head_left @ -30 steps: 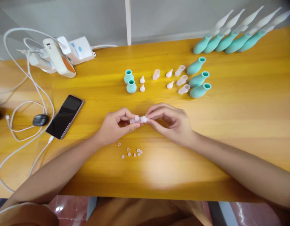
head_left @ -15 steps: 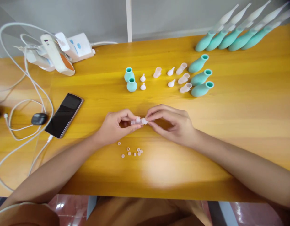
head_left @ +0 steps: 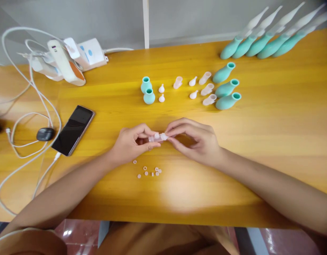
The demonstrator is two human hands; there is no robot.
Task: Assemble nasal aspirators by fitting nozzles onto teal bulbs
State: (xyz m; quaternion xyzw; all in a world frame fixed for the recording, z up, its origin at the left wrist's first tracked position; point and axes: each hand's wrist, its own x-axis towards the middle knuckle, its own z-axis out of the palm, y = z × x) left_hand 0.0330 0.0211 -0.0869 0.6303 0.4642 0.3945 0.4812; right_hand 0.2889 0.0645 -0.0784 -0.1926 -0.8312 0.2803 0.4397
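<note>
While you lean over the yellow table [head_left: 272,117], both hands meet at its middle; details follow.

Left hand: your left hand [head_left: 128,143] has thumb and forefinger closed on the left end of a small clear plastic piece [head_left: 157,137]; the other fingers are curled under.

Right hand: your right hand [head_left: 198,140] pinches the right end of the same piece with its fingertips; the remaining fingers are loosely bent.

Piece: it lies sideways between the two hands, just above the tabletop; whether it touches the wood cannot be told.

Near side: a scatter of tiny rings [head_left: 149,171] sits on the table just below your hands.

Far side: two teal bulbs [head_left: 147,91] stand beside small white tips [head_left: 161,93]; further right lie clear caps [head_left: 207,88] and three teal bottles [head_left: 226,86] on their sides; five assembled teal-and-white tools [head_left: 261,39] rest at the far right corner.

Left side: a dark phone [head_left: 73,130] lies near white cables [head_left: 28,141] and a white charger block [head_left: 90,55].
</note>
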